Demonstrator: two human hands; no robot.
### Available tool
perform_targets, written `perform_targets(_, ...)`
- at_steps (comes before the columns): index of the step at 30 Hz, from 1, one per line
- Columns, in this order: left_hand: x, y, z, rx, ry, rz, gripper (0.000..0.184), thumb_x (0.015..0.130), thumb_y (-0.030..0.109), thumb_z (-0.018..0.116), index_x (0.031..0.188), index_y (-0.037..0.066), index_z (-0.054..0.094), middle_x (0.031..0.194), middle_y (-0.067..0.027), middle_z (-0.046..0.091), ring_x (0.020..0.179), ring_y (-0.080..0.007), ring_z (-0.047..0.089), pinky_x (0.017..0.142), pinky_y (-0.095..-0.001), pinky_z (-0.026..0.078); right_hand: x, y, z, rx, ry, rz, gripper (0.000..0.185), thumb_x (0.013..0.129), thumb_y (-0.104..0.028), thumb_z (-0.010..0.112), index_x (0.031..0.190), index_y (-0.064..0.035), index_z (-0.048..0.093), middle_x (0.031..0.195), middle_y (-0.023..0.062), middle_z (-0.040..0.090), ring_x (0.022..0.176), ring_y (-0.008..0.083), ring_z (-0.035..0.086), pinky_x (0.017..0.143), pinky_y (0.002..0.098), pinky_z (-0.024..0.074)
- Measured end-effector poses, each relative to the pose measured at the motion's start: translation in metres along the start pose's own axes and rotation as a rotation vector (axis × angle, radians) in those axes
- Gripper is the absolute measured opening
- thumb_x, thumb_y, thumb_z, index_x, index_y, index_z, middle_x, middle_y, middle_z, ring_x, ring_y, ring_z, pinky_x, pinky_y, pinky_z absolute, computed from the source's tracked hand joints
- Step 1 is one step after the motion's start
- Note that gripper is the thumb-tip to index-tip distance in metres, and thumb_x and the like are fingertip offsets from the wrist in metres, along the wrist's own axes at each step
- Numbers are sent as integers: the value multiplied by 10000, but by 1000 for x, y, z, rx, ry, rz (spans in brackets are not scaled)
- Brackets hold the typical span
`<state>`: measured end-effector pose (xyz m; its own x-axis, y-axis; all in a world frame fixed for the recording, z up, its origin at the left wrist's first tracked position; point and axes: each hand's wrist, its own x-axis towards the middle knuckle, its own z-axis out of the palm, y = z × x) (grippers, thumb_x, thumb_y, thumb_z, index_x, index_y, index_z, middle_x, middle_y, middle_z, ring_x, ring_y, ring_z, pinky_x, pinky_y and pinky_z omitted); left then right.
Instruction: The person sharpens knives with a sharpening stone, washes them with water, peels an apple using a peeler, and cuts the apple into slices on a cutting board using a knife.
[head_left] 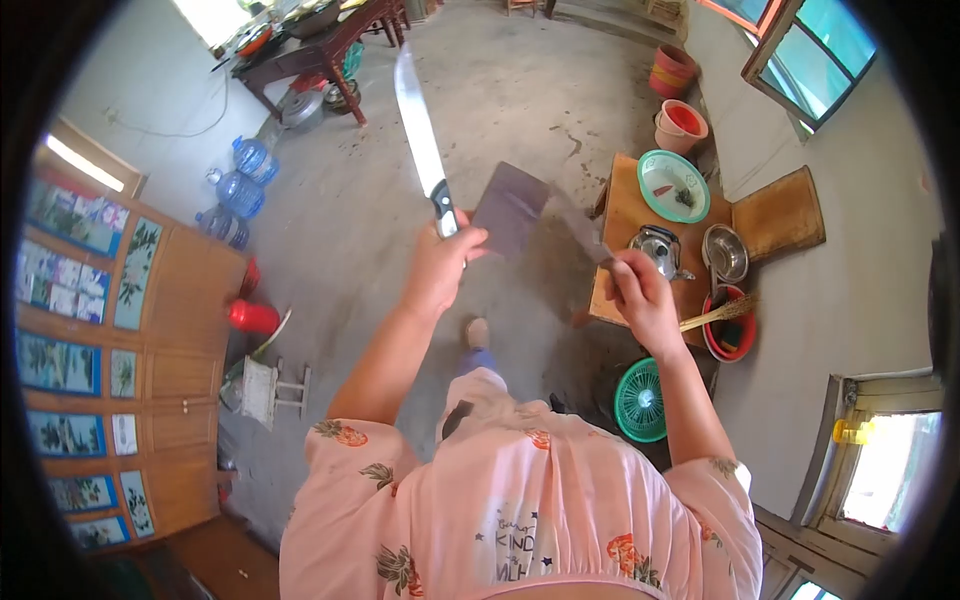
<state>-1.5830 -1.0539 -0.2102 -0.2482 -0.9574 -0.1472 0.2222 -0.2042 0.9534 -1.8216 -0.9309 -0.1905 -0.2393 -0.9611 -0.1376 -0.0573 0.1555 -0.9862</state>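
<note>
My left hand [440, 262] is closed round a long knife [418, 130] with a black handle, its blade pointing up and away from me. The same hand also holds a dark, flat rectangular piece [508, 208] that reaches out to the right of the thumb. My right hand [643, 298] is pinched on the near end of a thin, blurred, blade-like item [580, 226]. The far end of that item comes close to the dark piece; whether they touch is unclear. Both hands are raised in front of my body, above the concrete floor.
At the right, a wooden table [625, 205] bears a green-rimmed basin [674, 157] and a kettle [655, 245]. A green basket [640, 400] stands below. Water bottles [238, 192], a red container [253, 316] and a small stool [262, 392] are at the left.
</note>
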Motion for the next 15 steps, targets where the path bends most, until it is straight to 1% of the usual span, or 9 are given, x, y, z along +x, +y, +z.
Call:
perform_targets(1,21,3,-2,-10,-24,-15,114,772,24,607,795,59,501,965,-78,526,838,-170,568,704,-343,513,34,-3,11,-68,-108,-9,240,953,-261,500,927,-33,570,674,-23,517,618,63,502,553,230,426)
perform_targets(2,41,6,-4,-21,-47,-28,116,772,22,608,788,58,498,971,-82,526,839,-170,568,700,-342,512,66,-6,30,-28,-130,51,243,950,-265,501,897,-40,577,657,-23,511,593,65,481,535,217,394)
perform_targets(4,86,21,-19,-51,-81,-45,120,773,16,608,785,58,497,978,-86,528,841,-173,570,696,-342,511,135,-3,60,-92,-192,15,263,978,-269,445,843,-66,543,602,-35,472,473,44,374,437,205,298)
perform_targets(6,123,38,-42,-84,-99,-62,123,773,8,608,793,59,498,980,-87,532,842,-177,574,695,-343,511,174,-14,75,-170,-178,-2,274,980,-268,439,828,-64,542,596,-35,467,471,45,377,433,208,297)
perform_targets(7,140,42,-56,-127,-39,-31,128,772,71,626,840,33,524,898,-85,572,808,-184,590,682,-335,500,187,-18,85,-202,-172,-11,280,980,-267,436,821,-62,542,593,-35,465,470,46,379,431,209,296)
perform_targets(10,201,56,-89,-66,-21,-114,136,770,66,623,854,25,524,906,-89,576,816,-187,591,688,-343,499,235,-18,107,-173,-131,98,292,980,-271,433,815,-57,542,587,-36,460,466,50,381,434,212,300)
perform_targets(11,214,55,-88,-80,-62,-140,135,767,57,625,838,43,511,918,-85,564,810,-176,580,677,-330,498,254,-23,113,-303,-122,44,298,975,-283,448,817,-52,549,585,-38,457,473,48,389,438,211,301)
perform_targets(13,239,50,-79,-110,-149,-188,156,762,38,630,805,79,486,941,-77,542,797,-154,556,656,-305,495,290,-26,125,-208,-122,65,302,972,-293,459,814,-52,551,583,-38,458,475,46,390,438,210,301)
perform_targets(15,266,59,-88,-107,-100,-147,155,763,32,630,813,76,490,938,-73,546,791,-150,553,657,-304,496,313,-26,127,-219,-97,37,303,969,-302,473,816,-52,552,578,-40,453,477,41,381,439,204,298)
